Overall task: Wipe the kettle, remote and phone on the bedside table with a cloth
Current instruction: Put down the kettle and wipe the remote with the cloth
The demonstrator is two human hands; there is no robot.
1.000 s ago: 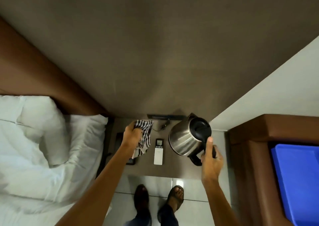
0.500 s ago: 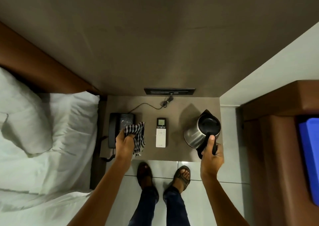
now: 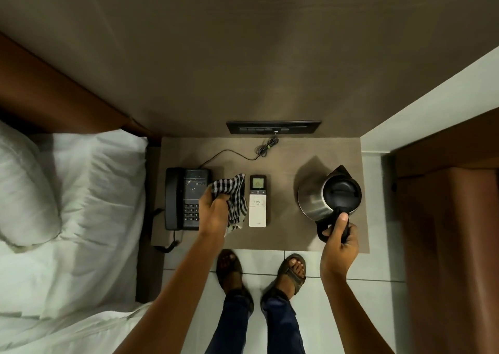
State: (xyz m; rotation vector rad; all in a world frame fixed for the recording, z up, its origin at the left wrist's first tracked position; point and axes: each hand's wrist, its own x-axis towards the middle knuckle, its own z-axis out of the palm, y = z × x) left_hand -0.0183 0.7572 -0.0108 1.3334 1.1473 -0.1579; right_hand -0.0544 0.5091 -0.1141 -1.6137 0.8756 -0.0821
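A steel kettle (image 3: 314,201) with a black lid stands at the right of the brown bedside table (image 3: 289,161). My right hand (image 3: 340,241) grips its black handle, thumb along the top. A white remote (image 3: 258,201) with a small screen lies in the middle of the table. At the left sits a black desk phone (image 3: 181,198). My left hand (image 3: 214,211) holds a black-and-white checked cloth (image 3: 234,198), bunched between the phone and the remote; the hand covers part of the phone's keypad.
A bed with white sheets and a pillow (image 3: 24,188) borders the table's left side. A dark socket panel (image 3: 273,127) and a thin cable (image 3: 232,153) are at the table's back. A brown wooden cabinet (image 3: 448,218) stands at the right. My sandalled feet (image 3: 260,272) stand on pale tiles.
The view has tilted down onto the table. The kettle, held tilted a second ago, now stands upright at the table's right. My left hand with the cloth has come down beside the phone.
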